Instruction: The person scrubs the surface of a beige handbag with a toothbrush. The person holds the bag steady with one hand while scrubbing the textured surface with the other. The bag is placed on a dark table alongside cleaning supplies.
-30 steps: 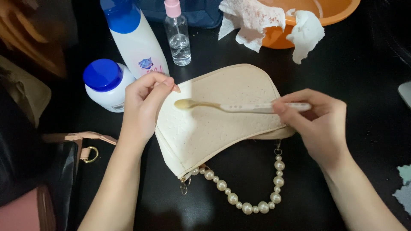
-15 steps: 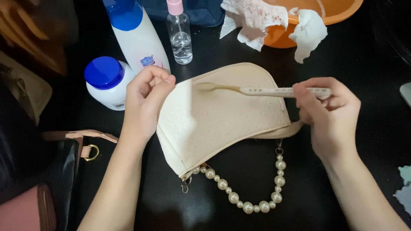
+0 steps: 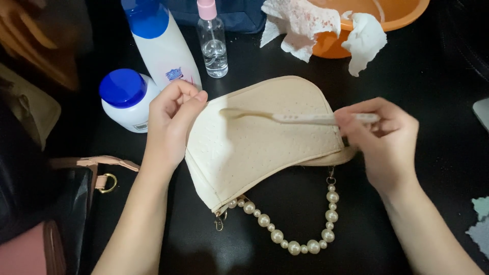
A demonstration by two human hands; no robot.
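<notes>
The toothbrush [image 3: 300, 118] head is blurring over the cream handbag [image 3: 260, 142]; its handle end is hiding inside the right hand [image 3: 384, 140]. At twelve o'clock, the orange basin [image 3: 392, 23] is running off the frame's edge.

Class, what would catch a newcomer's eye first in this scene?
A cream handbag with a pearl-bead strap lies mid-table. The left hand pins its left edge while the right hand holds a toothbrush over it. An orange basin draped with tissues sits behind.

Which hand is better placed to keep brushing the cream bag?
Right. The right hand already grips the toothbrush, whose head lies over the cream bag. The left hand has no tool and steadies the bag's left edge.
</notes>
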